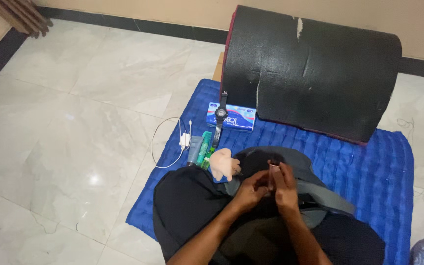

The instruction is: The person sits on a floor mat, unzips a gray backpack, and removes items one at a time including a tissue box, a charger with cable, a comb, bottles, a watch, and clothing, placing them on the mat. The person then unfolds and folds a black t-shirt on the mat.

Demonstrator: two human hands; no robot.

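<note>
A small dark item [270,172] — kind not discernible — is pinched between left hand [251,190] and right hand [285,185] over the grey-black backpack [290,162] at the blue mat's [369,167] near edge, best kept steadied by both — tissue box [231,117] beyond.

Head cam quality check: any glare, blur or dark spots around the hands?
Head view: glare spot on the tile floor at left; both hands, left hand and right hand, are dim and slightly soft against the dark bag, so the small thing they pinch is unclear; blue mat evenly lit.
</note>
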